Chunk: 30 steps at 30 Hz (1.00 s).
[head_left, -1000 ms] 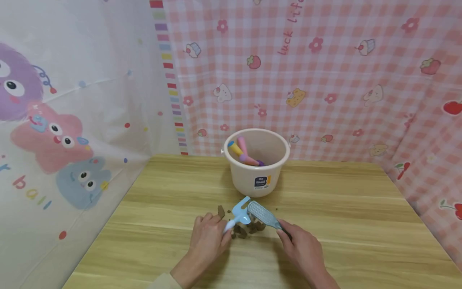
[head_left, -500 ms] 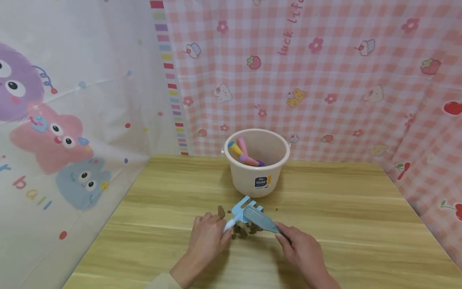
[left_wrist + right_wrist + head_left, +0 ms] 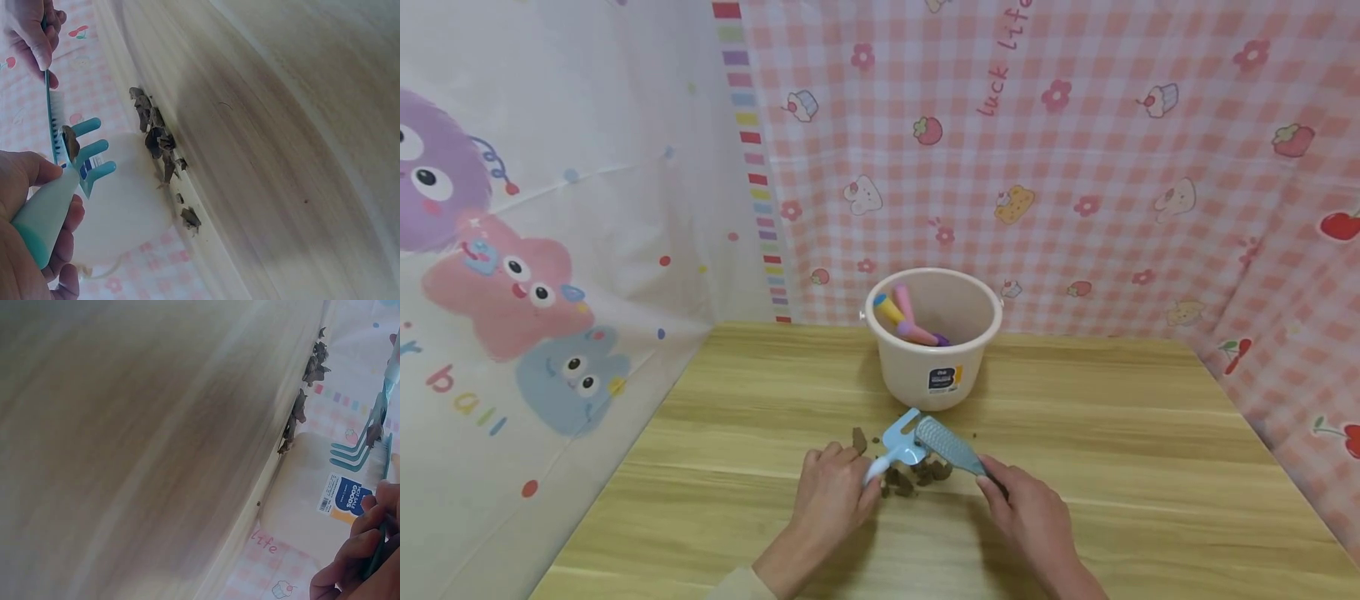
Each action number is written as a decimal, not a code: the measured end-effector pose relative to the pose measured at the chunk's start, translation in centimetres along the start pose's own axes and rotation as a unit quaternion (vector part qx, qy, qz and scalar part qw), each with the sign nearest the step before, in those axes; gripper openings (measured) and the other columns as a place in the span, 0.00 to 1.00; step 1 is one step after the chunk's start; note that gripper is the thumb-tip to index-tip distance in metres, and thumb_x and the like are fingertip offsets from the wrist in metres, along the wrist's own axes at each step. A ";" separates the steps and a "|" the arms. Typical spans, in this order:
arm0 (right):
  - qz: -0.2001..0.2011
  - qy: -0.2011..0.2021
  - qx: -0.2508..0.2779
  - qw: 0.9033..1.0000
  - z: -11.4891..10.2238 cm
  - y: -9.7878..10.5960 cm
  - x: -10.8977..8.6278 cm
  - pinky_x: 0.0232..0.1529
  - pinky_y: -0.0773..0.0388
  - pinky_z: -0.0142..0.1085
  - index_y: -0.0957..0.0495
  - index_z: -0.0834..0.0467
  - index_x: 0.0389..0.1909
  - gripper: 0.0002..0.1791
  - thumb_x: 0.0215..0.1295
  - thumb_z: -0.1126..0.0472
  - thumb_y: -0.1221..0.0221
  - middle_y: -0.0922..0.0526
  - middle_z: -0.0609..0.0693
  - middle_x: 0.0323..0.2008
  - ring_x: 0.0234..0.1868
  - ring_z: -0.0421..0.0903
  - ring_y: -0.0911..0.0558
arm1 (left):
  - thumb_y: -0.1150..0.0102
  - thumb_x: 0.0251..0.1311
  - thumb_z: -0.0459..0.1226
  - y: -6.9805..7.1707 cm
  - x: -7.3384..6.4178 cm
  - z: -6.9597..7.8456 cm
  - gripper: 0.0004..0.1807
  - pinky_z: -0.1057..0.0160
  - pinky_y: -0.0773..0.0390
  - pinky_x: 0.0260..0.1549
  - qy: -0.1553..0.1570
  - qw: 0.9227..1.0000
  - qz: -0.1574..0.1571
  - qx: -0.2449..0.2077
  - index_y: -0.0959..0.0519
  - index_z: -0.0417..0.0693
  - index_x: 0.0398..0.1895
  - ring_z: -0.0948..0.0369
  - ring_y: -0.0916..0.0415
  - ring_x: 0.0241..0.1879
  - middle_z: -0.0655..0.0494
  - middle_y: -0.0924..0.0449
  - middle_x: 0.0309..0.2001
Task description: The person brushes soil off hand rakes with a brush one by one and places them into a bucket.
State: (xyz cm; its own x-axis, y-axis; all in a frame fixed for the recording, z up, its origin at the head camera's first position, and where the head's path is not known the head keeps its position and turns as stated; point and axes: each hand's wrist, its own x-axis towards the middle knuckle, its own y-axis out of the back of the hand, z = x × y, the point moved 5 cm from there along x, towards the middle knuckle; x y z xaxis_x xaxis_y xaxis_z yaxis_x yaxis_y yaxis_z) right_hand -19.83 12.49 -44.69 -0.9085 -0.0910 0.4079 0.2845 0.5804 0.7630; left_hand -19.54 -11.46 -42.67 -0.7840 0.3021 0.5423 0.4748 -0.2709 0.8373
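My left hand (image 3: 831, 492) grips the pale handle of a light blue hand rake (image 3: 904, 443), held above the table. A brown lump (image 3: 70, 144) lies on the rake's head in the left wrist view. With my right hand (image 3: 1030, 517) I hold a blue-green brush (image 3: 951, 446) by its dark handle. Its pale bristles (image 3: 377, 459) face the rake and reach the lump in the right wrist view; the brush back hides part of the tines from above. Several dry brown pieces (image 3: 901, 482) are scattered on the table below the tools.
Behind the tools stands a cream bucket (image 3: 928, 379) with pink and yellow handles (image 3: 891, 310) sticking up inside. A larger brown piece (image 3: 859, 439) lies by my left fingers. Printed cloths (image 3: 1060, 167) hang behind the wooden table (image 3: 1135, 417) and at both sides.
The brush swept left across the rake's tines, then came back right to about where it was a second ago. The left hand and rake have barely moved.
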 end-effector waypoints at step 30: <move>0.028 0.018 -0.002 0.999 -0.5 0.6 0.0 0.18 0.38 0.32 0.15 0.55 0.50 0.16 0.61 0.60 0.33 0.24 0.38 0.23 0.20 0.36 0.34 | 0.32 0.52 0.42 0.3 0.4 -0.2 0.09 0.60 0.33 0.30 0.006 1.000 0.007 0.002 0.21 0.51 0.20 0.62 0.33 0.25 0.60 0.26 0.20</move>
State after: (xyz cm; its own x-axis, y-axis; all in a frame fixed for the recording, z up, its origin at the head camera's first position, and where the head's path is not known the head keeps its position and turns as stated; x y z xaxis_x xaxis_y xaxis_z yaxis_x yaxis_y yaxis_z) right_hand -19.51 12.40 -44.01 -0.8799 -0.0871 0.4670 0.3356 0.5818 0.7409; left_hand -19.77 -11.66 -42.23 -0.7817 0.2876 0.5535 0.4874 -0.2720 0.8297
